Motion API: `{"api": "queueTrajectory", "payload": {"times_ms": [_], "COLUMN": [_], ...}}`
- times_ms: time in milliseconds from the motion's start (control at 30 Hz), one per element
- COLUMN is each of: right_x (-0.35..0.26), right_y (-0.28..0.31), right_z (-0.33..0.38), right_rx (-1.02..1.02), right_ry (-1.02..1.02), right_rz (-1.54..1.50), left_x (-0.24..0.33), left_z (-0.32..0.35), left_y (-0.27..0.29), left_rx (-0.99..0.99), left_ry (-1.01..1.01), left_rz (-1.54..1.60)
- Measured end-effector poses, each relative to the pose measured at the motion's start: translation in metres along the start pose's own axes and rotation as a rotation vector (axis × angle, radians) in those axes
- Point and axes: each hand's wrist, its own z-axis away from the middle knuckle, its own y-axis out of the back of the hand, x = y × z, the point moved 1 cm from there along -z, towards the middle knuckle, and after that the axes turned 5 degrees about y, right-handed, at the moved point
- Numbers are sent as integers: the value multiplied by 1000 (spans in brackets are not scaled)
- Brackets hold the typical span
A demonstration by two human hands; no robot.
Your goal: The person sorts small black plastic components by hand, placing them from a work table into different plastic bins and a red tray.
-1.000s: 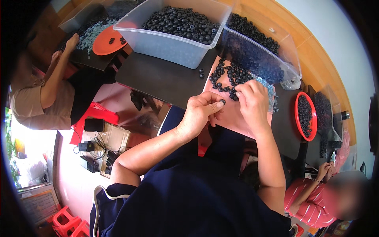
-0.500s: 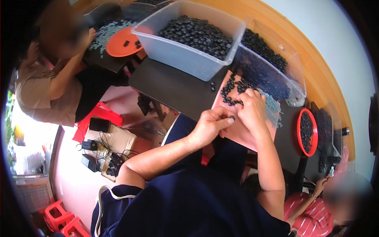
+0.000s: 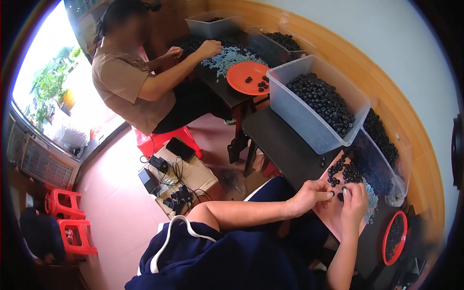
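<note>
My left hand [image 3: 313,195] pinches a small black round piece [image 3: 332,193] between thumb and fingertip. Close beside it, my right hand [image 3: 355,202] has its fingers drawn together, with another small black piece [image 3: 341,196] at the fingertips. Both hands are over a pink sheet [image 3: 334,216] on the dark table. On the sheet's far part lies a loose group of black round pieces [image 3: 351,172]. A heap of small pale-blue pieces [image 3: 370,204] lies by its right side, partly hidden by my right hand.
A clear plastic bin [image 3: 309,118] of black pieces stands on the dark table [image 3: 275,140]; another clear bin [image 3: 382,164] is beside it. A red bowl [image 3: 386,241] sits right. Across, a co-worker [image 3: 133,87] sits by an orange plate [image 3: 237,79]. Cables and devices cover a cardboard box [image 3: 198,176].
The view has swung left, so the table appears farther right. My right hand has drawn back from the black pieces to beside my left, which still pinches its piece.
</note>
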Motion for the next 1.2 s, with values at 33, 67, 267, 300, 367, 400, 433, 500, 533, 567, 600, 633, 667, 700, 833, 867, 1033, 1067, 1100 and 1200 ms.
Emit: {"api": "queueTrajectory", "payload": {"times_ms": [33, 67, 267, 300, 367, 400, 433, 500, 533, 567, 600, 633, 667, 700, 833, 867, 1033, 1067, 1100, 1200], "right_x": [-7, -15, -62, -62, -58, -57, -59, -67, -66, -66, -66, -66, -64, -62, -65, -64, -59, -60, -59, -58], "right_y": [4, 6, -6, -10, -17, -18, -19, -19, -23, -24, -25, -25, -26, -27, -29, -29, -31, -32, -33, -37], "right_z": [5, 9, 15, 17, 21, 25, 26, 28, 32, 33, 34, 35, 36, 36, 38, 38, 41, 42, 42, 43], "right_rx": [0, 3, -96, -93, -47, -56, -58, -73, -59, -61, -60, -60, -62, -63, -30, -30, -57, -59, -66, -67], "right_ry": [4, 10, 184, 197, 28, -94, -84, -150, -126, -123, -98, -73, -75, -69, -39, -43, 35, 39, 23, -26], "right_rz": [-1, -111, -472, -480, -609, -644, -652, -701, -678, -678, -668, -657, -655, -657, -588, -588, -548, -548, -545, -543], "left_x": [4, 8, 29, 33, 36, 35, 35, 32, 31, 29, 28, 27, 26, 24, 19, 19, 18, 16, 14, 9], "left_z": [0, 0, -1, -1, -2, -1, 1, 3, 4, 4, 4, 4, 4, 4, 1, 1, 2, 4, 2, -2], "left_y": [-1, -1, -14, -17, -19, -19, -20, -16, -15, -13, -13, -12, -12, -12, -10, -10, -7, -6, -6, -1], "left_rx": [2, 54, 147, 113, 142, 140, 157, 150, 152, 156, 158, 158, 145, 131, 126, 124, 117, 128, 139, 146], "left_ry": [-4, 10, -21, -8, 21, 22, 36, 40, 35, 41, 49, 50, 40, 32, 38, 42, 53, 54, 64, 65], "left_rz": [-1, 87, 371, 372, 390, 362, 355, 370, 370, 380, 391, 393, 395, 397, 414, 415, 416, 425, 434, 423]}}
